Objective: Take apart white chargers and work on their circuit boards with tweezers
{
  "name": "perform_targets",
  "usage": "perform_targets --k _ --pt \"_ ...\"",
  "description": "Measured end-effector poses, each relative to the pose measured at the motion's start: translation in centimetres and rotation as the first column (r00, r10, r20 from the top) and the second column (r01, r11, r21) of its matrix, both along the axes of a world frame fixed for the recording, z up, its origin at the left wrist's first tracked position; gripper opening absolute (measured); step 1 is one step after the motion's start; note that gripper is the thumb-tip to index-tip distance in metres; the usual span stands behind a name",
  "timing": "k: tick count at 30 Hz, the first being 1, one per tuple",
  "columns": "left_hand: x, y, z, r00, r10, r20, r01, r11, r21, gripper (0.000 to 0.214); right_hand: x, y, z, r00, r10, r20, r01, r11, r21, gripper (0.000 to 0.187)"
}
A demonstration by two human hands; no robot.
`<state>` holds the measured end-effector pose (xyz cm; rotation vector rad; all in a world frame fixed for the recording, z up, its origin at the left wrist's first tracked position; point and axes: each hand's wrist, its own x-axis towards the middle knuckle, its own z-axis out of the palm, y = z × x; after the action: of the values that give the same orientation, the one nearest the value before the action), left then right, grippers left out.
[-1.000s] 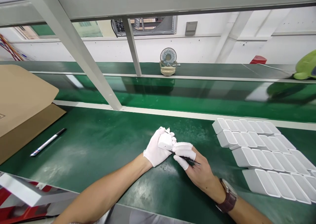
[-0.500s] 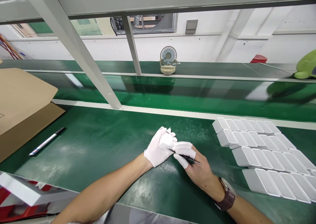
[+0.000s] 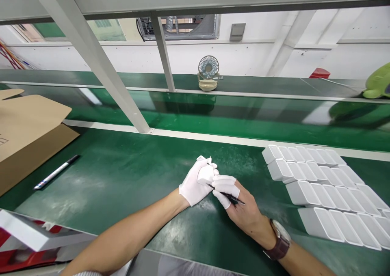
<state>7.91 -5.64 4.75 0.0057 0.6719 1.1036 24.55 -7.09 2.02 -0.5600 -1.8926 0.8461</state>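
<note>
Here we grip a small white part in our gloved left hand, while our right hand pinches a thin black tool against it.

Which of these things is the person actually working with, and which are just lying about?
In use:
left hand in a white glove, gripping a small white plastic part
right hand, holding a thin black tool

Lying about:
rows of white plastic cases
black-capped marker pen
brown cardboard box
small desk fan

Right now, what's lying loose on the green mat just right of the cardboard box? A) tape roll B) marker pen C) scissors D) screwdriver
B: a slim marker pen with a black cap lies alone on the mat beside the cardboard box, far from both hands.
</note>
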Motion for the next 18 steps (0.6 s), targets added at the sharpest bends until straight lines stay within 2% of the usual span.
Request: perform_targets --k 5,9,12,18 --pt "0.4 -0.4 -1.0 0.995 0.077 -0.056 -0.073 0.995 0.07 0.014 0.1 -0.2 0.0 0.999 0.007 0.051 -0.006 1.0 -0.019 0.037" --pt "0.8 -0.5 -1.4 0.985 0.161 -0.066 -0.157 0.986 0.056 0.007 0.3 -0.3 0.0 0.998 0.045 0.043 -0.041 0.996 -0.074 0.037" --pt "1.0 -0.5 -1.5 0.983 0.169 -0.07 -0.168 0.985 0.031 0.007 0.4 -0.1 0.1 0.998 0.056 0.033 -0.052 0.991 -0.123 0.035" --pt "1.4 -0.8 -1.3 0.975 0.143 -0.171 -0.146 0.989 -0.006 0.011 0.2 0.4 0.4 0.998 0.03 0.047 -0.025 0.993 -0.112 0.026"
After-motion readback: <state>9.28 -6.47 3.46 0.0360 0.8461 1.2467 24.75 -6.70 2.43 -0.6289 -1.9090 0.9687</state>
